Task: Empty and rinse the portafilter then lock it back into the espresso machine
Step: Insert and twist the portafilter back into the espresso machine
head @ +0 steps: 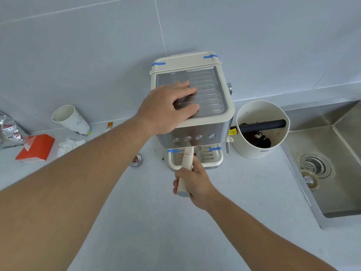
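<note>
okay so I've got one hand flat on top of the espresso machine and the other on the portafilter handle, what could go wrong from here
1. The left hand only presses on the espresso machine; twisting the portafilter handle hard could slide the machine on the smooth counter.
2. The knock box stands close beside the machine, so a shift might bump it and spill grounds.
3. The right hand grips the handle's far end; it could slip off.

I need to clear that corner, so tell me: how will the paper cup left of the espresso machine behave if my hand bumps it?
The paper cup already leans against the wall, so it would probably tip or slide at a light touch. It looks empty and thin-walled, so likely very light and easy to crush. Once on its side, its tapered shape would probably make it roll in a curve.
</note>
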`<act>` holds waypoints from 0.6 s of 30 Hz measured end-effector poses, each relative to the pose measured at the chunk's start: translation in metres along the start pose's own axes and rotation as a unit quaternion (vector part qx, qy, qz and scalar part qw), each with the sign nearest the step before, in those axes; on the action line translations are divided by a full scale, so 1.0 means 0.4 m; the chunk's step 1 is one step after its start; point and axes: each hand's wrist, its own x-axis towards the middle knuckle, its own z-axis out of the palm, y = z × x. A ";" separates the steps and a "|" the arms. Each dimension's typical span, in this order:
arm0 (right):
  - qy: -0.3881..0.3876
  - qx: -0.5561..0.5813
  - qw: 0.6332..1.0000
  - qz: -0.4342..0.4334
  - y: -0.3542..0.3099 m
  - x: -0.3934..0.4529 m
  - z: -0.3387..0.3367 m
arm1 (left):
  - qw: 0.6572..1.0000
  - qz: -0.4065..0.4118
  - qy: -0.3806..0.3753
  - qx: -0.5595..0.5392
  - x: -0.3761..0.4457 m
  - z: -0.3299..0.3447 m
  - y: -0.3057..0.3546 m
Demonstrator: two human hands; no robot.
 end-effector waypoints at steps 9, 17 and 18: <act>-0.099 -0.096 0.989 0.056 -0.063 -0.020 -0.074 | 1.000 0.001 0.000 -0.010 -0.002 0.006 0.004; -0.090 -0.148 0.983 0.062 -0.085 -0.046 -0.087 | 1.000 0.003 0.008 -0.003 -0.006 0.006 0.007; -0.084 -0.158 0.982 0.063 -0.087 -0.049 -0.090 | 1.000 0.004 0.009 0.000 -0.006 0.006 0.008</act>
